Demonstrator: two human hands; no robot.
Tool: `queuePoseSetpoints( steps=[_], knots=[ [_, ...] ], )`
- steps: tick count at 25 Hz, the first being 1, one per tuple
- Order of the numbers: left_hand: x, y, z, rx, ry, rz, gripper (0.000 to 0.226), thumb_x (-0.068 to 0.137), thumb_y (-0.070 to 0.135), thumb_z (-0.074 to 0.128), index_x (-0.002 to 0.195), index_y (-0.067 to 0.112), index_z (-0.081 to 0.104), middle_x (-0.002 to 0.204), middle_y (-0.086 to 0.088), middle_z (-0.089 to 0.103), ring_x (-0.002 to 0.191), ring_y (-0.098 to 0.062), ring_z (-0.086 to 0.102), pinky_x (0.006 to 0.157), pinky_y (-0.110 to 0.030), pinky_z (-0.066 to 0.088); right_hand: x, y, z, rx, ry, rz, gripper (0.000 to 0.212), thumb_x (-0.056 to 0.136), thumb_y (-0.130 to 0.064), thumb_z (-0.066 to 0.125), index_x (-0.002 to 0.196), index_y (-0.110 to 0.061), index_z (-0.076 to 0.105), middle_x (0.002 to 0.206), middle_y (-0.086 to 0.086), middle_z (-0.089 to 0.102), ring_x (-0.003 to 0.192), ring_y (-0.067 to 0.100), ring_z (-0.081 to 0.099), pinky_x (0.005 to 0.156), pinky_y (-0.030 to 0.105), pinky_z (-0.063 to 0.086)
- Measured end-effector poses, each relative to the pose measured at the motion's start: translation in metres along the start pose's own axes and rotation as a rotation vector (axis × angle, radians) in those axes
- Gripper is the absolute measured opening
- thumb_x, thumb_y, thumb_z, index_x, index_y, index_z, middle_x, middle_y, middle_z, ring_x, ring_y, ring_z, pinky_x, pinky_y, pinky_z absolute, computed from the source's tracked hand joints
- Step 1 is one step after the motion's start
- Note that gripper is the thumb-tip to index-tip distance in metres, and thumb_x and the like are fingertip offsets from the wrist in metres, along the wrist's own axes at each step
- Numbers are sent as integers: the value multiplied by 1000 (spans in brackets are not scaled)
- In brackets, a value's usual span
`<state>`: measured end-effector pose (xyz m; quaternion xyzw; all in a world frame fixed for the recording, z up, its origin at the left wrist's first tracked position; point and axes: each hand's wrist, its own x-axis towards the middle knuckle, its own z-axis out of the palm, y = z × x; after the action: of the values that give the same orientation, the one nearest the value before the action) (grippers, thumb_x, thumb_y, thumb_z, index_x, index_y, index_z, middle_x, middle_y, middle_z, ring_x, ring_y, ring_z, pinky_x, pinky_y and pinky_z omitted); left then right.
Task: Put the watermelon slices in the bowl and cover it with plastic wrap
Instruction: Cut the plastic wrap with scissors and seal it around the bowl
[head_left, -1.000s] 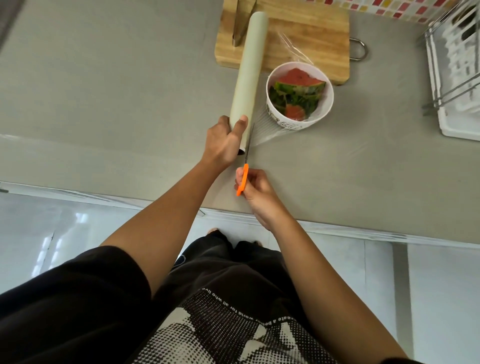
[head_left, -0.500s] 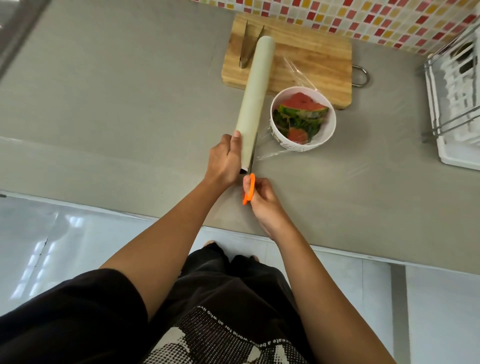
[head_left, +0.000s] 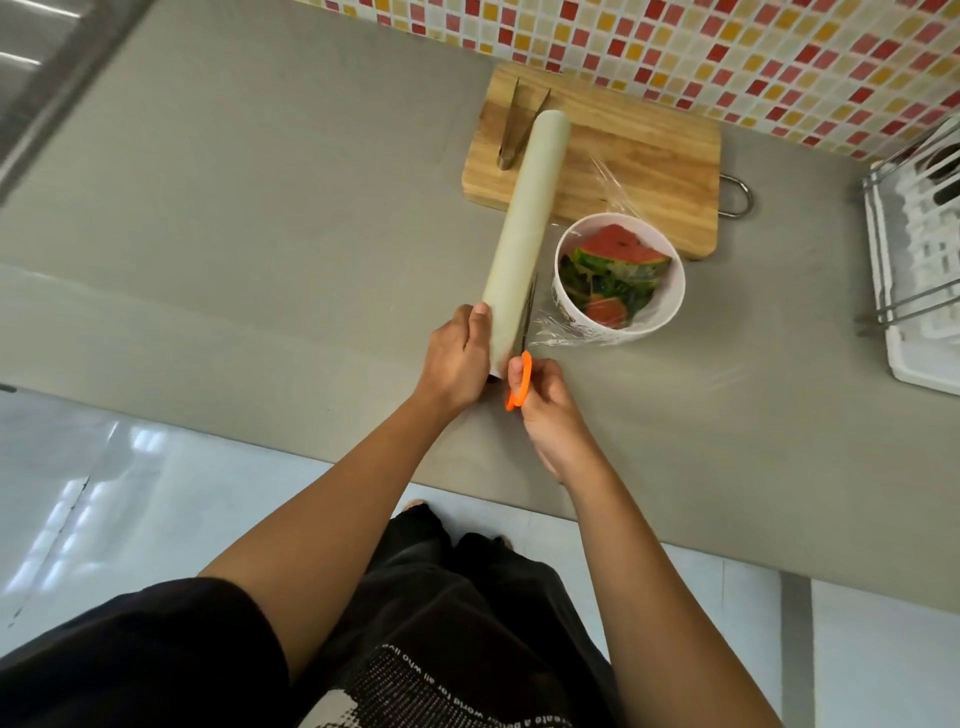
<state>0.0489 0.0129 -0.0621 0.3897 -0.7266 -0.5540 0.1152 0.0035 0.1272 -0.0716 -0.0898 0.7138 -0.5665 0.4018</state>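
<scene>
Two bare hands worked at the near edge of the grey counter (head_left: 260, 208). The left hand (head_left: 454, 358) was wrapped around the near end of the plastic wrap roll (head_left: 524, 228), thumb laid along its side and the other fingers curled under it out of sight; the roll ran away from the person, its far end lying over the wooden cutting board (head_left: 623, 156). The right hand (head_left: 545, 410) was closed around the orange handle of the scissors (head_left: 519, 382), fingers curled through and about the loop, and the dark blades pointed away from the person along the right side of the roll, at the clear film (head_left: 558, 332) stretched from the roll toward the bowl; whether the blades were parted could not be told. The white bowl (head_left: 670, 306) stood on the counter just right of the roll and just in front of the board, holding the watermelon slices (head_left: 618, 265), red flesh and green rind showing. Film lay over the bowl and trailed up onto the board behind it. Metal tongs (head_left: 514, 130) rested on the board's left part, beside the roll's far end. A white dish rack (head_left: 919, 312) stood at the right edge, and a mosaic tile wall (head_left: 727, 57) ran behind the board
</scene>
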Motion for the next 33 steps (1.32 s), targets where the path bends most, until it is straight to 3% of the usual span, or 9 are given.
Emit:
queuePoseSetpoints(
  steps=[4,8,11,17,20,23,25,30,33],
  knots=[
    [-1,-1,0,-1,-4,4,40,103,33,27,87,5,51,84,-10,57,78,-26,50,73,-36,41,14,-3,-5,-25,-5,-6,21,90,-46,51,92,-26,46,85,-12,56,69,-15,54,76,18,41],
    [-4,-2,-2,8,-11,8,39,103,34,27,84,7,48,78,-5,54,73,-22,48,67,-32,38,28,-9,-5,12,17,-62,15,92,-38,52,95,-24,48,93,-10,58,81,-12,57,77,13,43],
    [-6,-3,-4,14,-12,9,39,103,34,27,83,8,48,72,3,51,66,-12,47,62,-29,34,37,-17,-4,30,37,-88,11,94,-33,52,90,-24,48,86,-10,57,70,-17,57,65,6,43],
    [-7,-3,-10,23,-9,12,38,103,33,27,73,16,43,67,4,48,62,-8,45,58,-28,32,50,-23,-5,19,20,-59,12,92,-37,52,89,-26,50,88,-12,58,74,-16,57,70,8,43],
    [-6,-6,-12,14,-15,1,39,103,34,28,69,21,41,67,5,47,61,-9,44,55,-19,35,51,-17,-5,40,32,-60,11,93,-36,52,87,-26,50,83,-14,60,72,-15,57,71,9,44],
    [-6,-10,-15,-6,-14,5,39,103,35,28,67,23,40,64,6,45,58,-7,42,51,-15,33,50,-12,-2,74,61,-57,18,90,-40,55,86,-24,51,70,-20,64,68,-16,57,64,3,43],
    [-5,-12,-16,-25,-11,-3,39,102,35,29,66,24,39,63,8,43,56,-6,41,52,-17,32,54,-16,3,108,74,-49,20,88,-43,56,86,-23,52,73,-18,62,68,-18,57,60,1,41],
    [0,-13,-23,-33,-20,25,39,103,34,30,65,24,39,62,9,41,52,2,40,50,-12,31,68,-26,6,131,60,-61,23,89,-44,54,80,-23,52,62,-25,61,65,-15,55,63,5,42],
    [3,-16,-29,-14,-33,31,39,103,32,30,68,18,40,63,7,39,52,0,38,51,-14,31,76,-25,10,156,57,-68,24,92,-39,53,89,-16,57,79,-15,62,77,-7,56,75,15,41]
  ],
)
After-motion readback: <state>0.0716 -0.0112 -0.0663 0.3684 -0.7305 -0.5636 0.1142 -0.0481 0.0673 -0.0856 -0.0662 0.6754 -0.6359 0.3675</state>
